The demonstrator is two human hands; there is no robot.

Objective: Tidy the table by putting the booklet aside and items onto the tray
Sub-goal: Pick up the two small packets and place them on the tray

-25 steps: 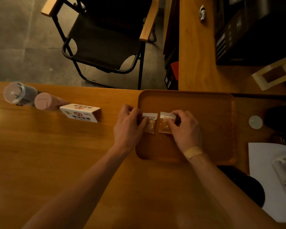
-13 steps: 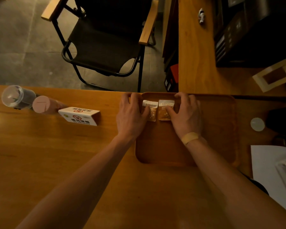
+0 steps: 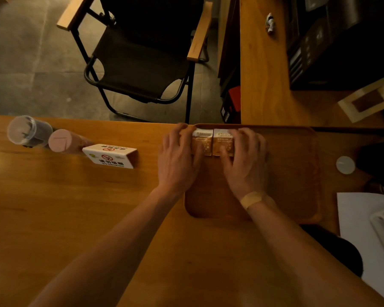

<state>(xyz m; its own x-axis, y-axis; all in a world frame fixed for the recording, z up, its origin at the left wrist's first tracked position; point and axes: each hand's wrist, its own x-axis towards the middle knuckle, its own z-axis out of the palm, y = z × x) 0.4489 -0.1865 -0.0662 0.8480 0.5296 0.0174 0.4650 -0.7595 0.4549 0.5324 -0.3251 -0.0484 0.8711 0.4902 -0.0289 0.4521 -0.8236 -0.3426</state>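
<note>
Bare tray (image 3: 293,173) right of packets (image 3: 213,142)

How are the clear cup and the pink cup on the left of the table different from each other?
The clear cup is see-through, and something dark shows inside it; the pink cup is opaque, so its contents are hidden. The clear cup looks wider across its top than the pink cup. The clear cup stands farther left, and the pink cup is nearer to the no-smoking sign. Both stand side by side on the wooden table, not on the tray.
</note>
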